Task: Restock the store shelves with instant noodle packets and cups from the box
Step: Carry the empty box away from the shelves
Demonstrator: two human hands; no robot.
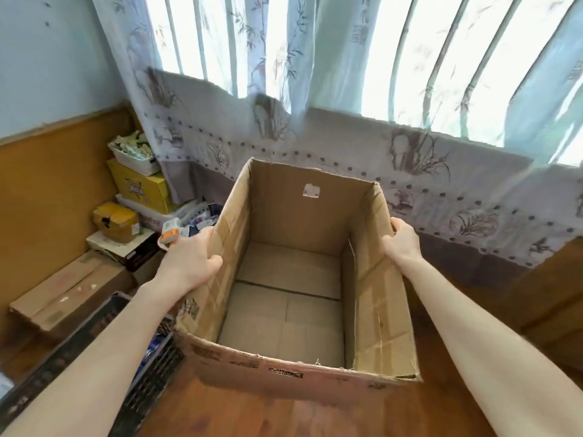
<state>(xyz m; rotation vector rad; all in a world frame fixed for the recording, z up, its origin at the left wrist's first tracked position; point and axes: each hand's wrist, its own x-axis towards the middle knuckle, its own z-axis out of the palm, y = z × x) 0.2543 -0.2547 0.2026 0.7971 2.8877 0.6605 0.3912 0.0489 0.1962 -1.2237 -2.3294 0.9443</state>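
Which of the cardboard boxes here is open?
The large brown box in the middle: its top is open and its inside bare. The flat brown box at left and the yellow box are closed.

The open-topped brown cardboard box sits upright, its inside bare.

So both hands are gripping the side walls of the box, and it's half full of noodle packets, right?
Not quite: the cardboard box is empty, and the head view shows only its bare bottom flaps. The rest holds: the left hand and the right hand each grip a side wall.
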